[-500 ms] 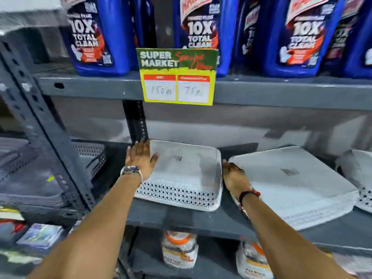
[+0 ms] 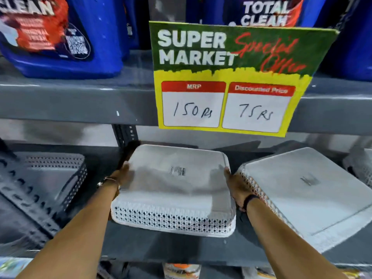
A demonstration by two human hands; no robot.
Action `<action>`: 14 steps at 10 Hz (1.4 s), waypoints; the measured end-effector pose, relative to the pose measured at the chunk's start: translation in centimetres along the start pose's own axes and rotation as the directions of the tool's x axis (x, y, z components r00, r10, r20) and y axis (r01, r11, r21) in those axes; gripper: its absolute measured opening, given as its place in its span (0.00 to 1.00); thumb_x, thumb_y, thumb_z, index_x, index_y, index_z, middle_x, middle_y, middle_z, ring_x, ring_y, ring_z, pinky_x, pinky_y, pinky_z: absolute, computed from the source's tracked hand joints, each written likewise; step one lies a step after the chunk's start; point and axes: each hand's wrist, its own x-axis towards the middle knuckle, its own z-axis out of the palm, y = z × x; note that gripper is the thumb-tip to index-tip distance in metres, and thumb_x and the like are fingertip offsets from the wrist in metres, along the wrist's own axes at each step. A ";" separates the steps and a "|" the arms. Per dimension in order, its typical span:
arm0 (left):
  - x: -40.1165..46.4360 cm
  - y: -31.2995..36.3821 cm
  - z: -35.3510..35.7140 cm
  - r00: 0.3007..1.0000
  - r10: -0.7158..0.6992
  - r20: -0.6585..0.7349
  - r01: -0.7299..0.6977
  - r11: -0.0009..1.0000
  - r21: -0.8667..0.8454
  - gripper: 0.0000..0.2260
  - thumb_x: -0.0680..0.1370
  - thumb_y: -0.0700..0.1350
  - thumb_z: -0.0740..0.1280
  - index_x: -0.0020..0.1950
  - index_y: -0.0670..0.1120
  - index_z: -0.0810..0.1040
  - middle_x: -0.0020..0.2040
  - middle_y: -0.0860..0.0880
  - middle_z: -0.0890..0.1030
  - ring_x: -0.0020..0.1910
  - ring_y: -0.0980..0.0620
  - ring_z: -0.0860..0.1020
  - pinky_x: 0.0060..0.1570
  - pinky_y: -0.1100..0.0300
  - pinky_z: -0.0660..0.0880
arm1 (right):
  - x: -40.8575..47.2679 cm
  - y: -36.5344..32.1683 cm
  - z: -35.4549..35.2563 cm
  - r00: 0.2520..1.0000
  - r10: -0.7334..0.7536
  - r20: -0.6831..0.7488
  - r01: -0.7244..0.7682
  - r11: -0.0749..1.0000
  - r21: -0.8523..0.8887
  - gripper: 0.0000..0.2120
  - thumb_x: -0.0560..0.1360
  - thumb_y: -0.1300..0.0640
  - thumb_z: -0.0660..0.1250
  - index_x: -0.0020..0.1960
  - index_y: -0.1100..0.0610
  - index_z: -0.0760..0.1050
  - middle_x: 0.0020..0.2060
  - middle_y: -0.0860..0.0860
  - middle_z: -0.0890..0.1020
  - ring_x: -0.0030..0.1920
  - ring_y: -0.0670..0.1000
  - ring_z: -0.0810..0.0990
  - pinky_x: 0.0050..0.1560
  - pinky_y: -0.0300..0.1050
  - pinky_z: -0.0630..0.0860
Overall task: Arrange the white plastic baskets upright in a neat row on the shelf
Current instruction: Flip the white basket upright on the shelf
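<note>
Neighbouring basket [image 2: 306,196] against right hand [image 2: 237,188]

Supermarket aisle, grey metal shelving [image 2: 60,101], special-offer price sign [image 2: 231,77], blue detergent bottles [image 2: 60,37] stocked above

Overturned basket [image 2: 175,190] on shelf [image 2: 161,248] between two hands, second basket [image 2: 306,198] right, price sign [image 2: 231,77] above
</note>
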 end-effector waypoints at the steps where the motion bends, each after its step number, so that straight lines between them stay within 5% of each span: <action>1: -0.4 0.4 -1.1 0.993 -0.080 -0.084 0.041 0.918 -0.395 0.22 0.83 0.46 0.49 0.72 0.33 0.60 0.73 0.34 0.64 0.72 0.38 0.64 0.70 0.52 0.63 | -0.6 -1.5 -0.3 0.994 -0.051 0.095 0.029 0.974 0.225 0.32 0.74 0.38 0.55 0.66 0.61 0.70 0.65 0.58 0.74 0.65 0.59 0.72 0.70 0.53 0.66; 2: 0.3 0.2 -2.0 0.996 -0.090 -0.018 0.066 0.838 -0.541 0.29 0.81 0.55 0.44 0.73 0.35 0.61 0.70 0.34 0.68 0.72 0.40 0.64 0.73 0.49 0.61 | -0.6 -2.4 -0.9 0.992 -0.085 0.098 0.040 0.919 0.393 0.25 0.72 0.39 0.58 0.53 0.59 0.76 0.48 0.52 0.84 0.49 0.55 0.79 0.52 0.42 0.78; 3: 1.0 1.3 -4.3 0.995 -0.078 0.062 0.096 0.599 -0.795 0.37 0.74 0.69 0.43 0.74 0.47 0.62 0.67 0.45 0.73 0.71 0.48 0.64 0.75 0.44 0.55 | -0.8 -5.5 -4.0 0.968 -0.232 0.090 0.112 0.728 0.676 0.22 0.79 0.45 0.49 0.45 0.58 0.77 0.39 0.56 0.85 0.39 0.51 0.80 0.37 0.37 0.76; 4: 1.2 1.5 -5.6 0.992 -0.099 0.074 0.120 0.619 -0.777 0.41 0.68 0.73 0.45 0.71 0.50 0.67 0.67 0.51 0.72 0.68 0.48 0.68 0.73 0.40 0.57 | -1.2 -6.9 -5.9 0.960 -0.278 0.035 0.161 0.650 0.743 0.28 0.74 0.36 0.50 0.41 0.56 0.79 0.43 0.69 0.81 0.41 0.56 0.76 0.43 0.44 0.70; 5: 0.0 0.8 -5.9 0.982 -0.060 0.182 0.166 0.739 -0.653 0.33 0.70 0.70 0.54 0.53 0.44 0.80 0.57 0.40 0.80 0.50 0.46 0.80 0.57 0.46 0.76 | -1.7 -5.8 -7.5 0.959 -0.270 0.085 0.151 0.742 0.653 0.22 0.64 0.34 0.66 0.37 0.53 0.77 0.32 0.56 0.83 0.35 0.52 0.79 0.43 0.44 0.71; 6: -1.2 0.6 -5.3 0.981 -0.024 0.190 0.122 0.844 -0.523 0.22 0.80 0.49 0.59 0.37 0.35 0.80 0.42 0.36 0.85 0.25 0.53 0.82 0.27 0.63 0.81 | -2.1 -4.2 -7.7 0.957 -0.239 0.165 0.122 0.847 0.517 0.21 0.57 0.43 0.75 0.42 0.55 0.77 0.33 0.51 0.83 0.33 0.47 0.80 0.38 0.40 0.73; 7: -2.2 -0.3 -4.1 0.991 -0.040 0.126 0.077 0.949 -0.305 0.16 0.80 0.32 0.57 0.32 0.34 0.70 0.09 0.48 0.72 0.07 0.56 0.70 0.08 0.69 0.66 | -2.8 -2.4 -7.3 0.974 -0.212 0.082 0.208 0.977 0.057 0.11 0.67 0.60 0.70 0.48 0.62 0.78 0.48 0.61 0.83 0.46 0.58 0.82 0.47 0.51 0.79; 8: -2.1 -1.1 -3.9 0.994 -0.063 0.087 0.082 0.968 -0.238 0.17 0.79 0.32 0.55 0.30 0.35 0.69 0.08 0.48 0.70 0.06 0.54 0.69 0.07 0.70 0.65 | -2.9 -1.5 -7.2 0.987 -0.138 0.088 0.150 0.978 -0.148 0.11 0.69 0.60 0.69 0.49 0.66 0.79 0.49 0.64 0.83 0.50 0.62 0.82 0.54 0.54 0.79; 9: -1.7 -2.5 -3.7 0.997 -0.078 0.010 0.078 0.982 -0.173 0.19 0.79 0.37 0.56 0.27 0.38 0.68 0.18 0.42 0.73 0.06 0.54 0.68 0.10 0.70 0.67 | -3.7 -0.7 -7.0 0.980 -0.051 0.195 0.107 0.951 -0.290 0.12 0.71 0.59 0.69 0.50 0.66 0.76 0.51 0.62 0.82 0.49 0.58 0.81 0.42 0.46 0.80; 10: -1.3 -3.4 -3.1 0.995 -0.093 -0.026 0.088 0.982 -0.165 0.19 0.80 0.40 0.56 0.31 0.36 0.71 0.25 0.40 0.70 0.06 0.54 0.68 0.16 0.63 0.72 | -4.3 -0.6 -6.7 0.972 -0.025 0.233 0.107 0.932 -0.346 0.09 0.72 0.59 0.68 0.48 0.64 0.75 0.51 0.61 0.82 0.47 0.56 0.81 0.40 0.40 0.79; 11: -1.7 -3.9 -2.4 0.991 -0.123 -0.060 0.119 0.991 -0.065 0.20 0.80 0.45 0.57 0.51 0.28 0.77 0.33 0.35 0.78 0.24 0.45 0.81 0.33 0.53 0.75 | -4.3 -0.3 -6.3 0.965 0.006 0.263 0.125 0.869 -0.478 0.16 0.72 0.58 0.69 0.55 0.67 0.74 0.53 0.62 0.81 0.37 0.51 0.82 0.44 0.41 0.79; 12: -2.4 -3.6 -2.3 0.991 -0.096 -0.097 0.109 0.983 0.146 0.23 0.79 0.50 0.58 0.56 0.29 0.77 0.49 0.32 0.82 0.46 0.37 0.83 0.48 0.47 0.78 | -4.2 -0.2 -6.1 0.959 0.024 0.284 0.122 0.866 -0.485 0.18 0.72 0.58 0.70 0.58 0.67 0.73 0.55 0.61 0.81 0.37 0.50 0.82 0.47 0.43 0.81; 13: -3.9 -1.9 -2.1 0.984 -0.007 -0.178 0.080 0.909 0.408 0.21 0.79 0.48 0.58 0.64 0.32 0.71 0.64 0.34 0.74 0.63 0.35 0.73 0.61 0.46 0.72 | -4.2 -0.8 -6.5 0.957 0.037 0.289 0.128 0.838 -0.530 0.12 0.72 0.53 0.69 0.45 0.64 0.76 0.36 0.55 0.86 0.34 0.45 0.85 0.41 0.44 0.81; 14: -4.7 -0.3 -1.5 0.969 0.070 -0.237 0.048 0.887 0.460 0.22 0.79 0.45 0.60 0.69 0.35 0.64 0.69 0.35 0.67 0.68 0.36 0.66 0.64 0.44 0.69 | -4.1 -1.7 -7.5 0.980 -0.041 0.194 0.148 0.799 -0.583 0.18 0.73 0.48 0.66 0.30 0.58 0.71 0.16 0.48 0.78 0.18 0.39 0.77 0.29 0.36 0.71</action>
